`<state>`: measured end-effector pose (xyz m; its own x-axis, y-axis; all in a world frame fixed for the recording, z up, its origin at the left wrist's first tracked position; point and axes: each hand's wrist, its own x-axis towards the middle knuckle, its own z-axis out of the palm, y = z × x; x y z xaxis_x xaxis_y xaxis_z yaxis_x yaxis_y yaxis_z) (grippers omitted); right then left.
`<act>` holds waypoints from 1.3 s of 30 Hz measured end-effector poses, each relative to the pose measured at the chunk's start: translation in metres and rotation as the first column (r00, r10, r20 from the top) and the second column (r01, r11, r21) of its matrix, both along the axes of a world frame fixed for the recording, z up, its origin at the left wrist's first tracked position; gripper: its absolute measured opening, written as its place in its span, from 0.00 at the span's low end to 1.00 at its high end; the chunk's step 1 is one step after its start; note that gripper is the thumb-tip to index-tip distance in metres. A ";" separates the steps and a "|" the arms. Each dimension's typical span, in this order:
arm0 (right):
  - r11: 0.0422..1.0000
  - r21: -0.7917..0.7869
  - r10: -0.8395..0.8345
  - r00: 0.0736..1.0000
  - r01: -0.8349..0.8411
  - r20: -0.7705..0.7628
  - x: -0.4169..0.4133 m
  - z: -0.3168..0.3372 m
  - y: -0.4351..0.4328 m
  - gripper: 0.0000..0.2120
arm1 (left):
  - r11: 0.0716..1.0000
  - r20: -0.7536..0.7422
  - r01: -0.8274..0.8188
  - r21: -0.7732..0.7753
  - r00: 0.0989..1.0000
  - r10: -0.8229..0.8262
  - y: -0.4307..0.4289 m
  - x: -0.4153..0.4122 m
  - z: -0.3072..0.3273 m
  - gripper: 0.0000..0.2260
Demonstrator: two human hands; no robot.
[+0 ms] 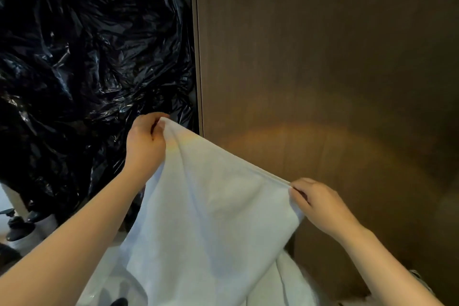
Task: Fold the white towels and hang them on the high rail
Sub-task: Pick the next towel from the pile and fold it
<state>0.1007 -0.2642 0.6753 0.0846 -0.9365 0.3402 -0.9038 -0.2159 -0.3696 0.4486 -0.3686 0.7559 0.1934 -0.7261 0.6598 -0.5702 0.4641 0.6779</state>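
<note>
Head view: white towel (211, 206) held stretched before the brown wood panel (323, 57)

The person holds one white towel up in front of the lower left part of the brown wood panel. The left grip (146, 136), a bare hand, pinches the top corner of the towel between thumb and curled fingers, just at the left edge of the panel. The right grip (320, 204), also bare, pinches the hemmed edge of the towel with thumb and fingertips, lower down and in front of the middle of the panel. Between the two grips the hem runs tight in a straight line, sloping down from the left grip to the right one. Under this line the cloth hangs in soft folds and leaves the picture at the bottom. More white cloth shows there below the right grip; I cannot tell if it is the same towel. To the left of the panel a large crumpled black plastic bag (87, 57) fills the space. Far down to the left of the panel, pale bottles (32, 236) with dark pump tops stand close together.
</note>
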 end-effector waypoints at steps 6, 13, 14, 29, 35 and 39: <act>0.950 -0.313 -0.054 0.994 0.020 -0.100 -0.015 0.091 -0.021 0.07 | 0.993 -0.019 -0.108 -0.054 0.994 0.107 -0.019 0.010 0.027 0.13; 0.914 -0.403 0.061 0.997 -0.038 0.045 -0.016 0.115 -0.018 0.13 | 0.985 -0.050 -0.172 0.003 0.984 0.172 -0.032 0.015 0.009 0.14; 0.914 -0.402 0.087 0.995 -0.057 0.057 -0.017 0.114 -0.017 0.16 | 0.985 -0.032 -0.175 0.007 0.984 0.175 -0.033 0.016 0.007 0.14; 0.926 -0.369 -0.171 0.958 0.076 -0.232 -0.049 0.183 -0.028 0.15 | 0.983 -0.047 -0.154 -0.103 0.988 0.150 -0.039 0.008 0.039 0.13; 0.930 -0.353 -0.164 0.977 0.107 -0.137 -0.048 0.192 -0.029 0.06 | 0.987 -0.069 -0.131 -0.092 0.990 0.125 -0.038 0.007 0.034 0.13; 0.881 -0.448 -0.143 0.988 0.153 0.056 -0.047 0.184 -0.031 0.07 | 0.984 -0.070 -0.130 -0.120 0.990 0.122 -0.036 0.004 0.043 0.13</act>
<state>0.0539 -0.2949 0.8596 -0.0546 -0.6836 0.7278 -0.9317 -0.2273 -0.2834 0.4529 -0.4048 0.7985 0.3217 -0.6065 0.7271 -0.5880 0.4739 0.6555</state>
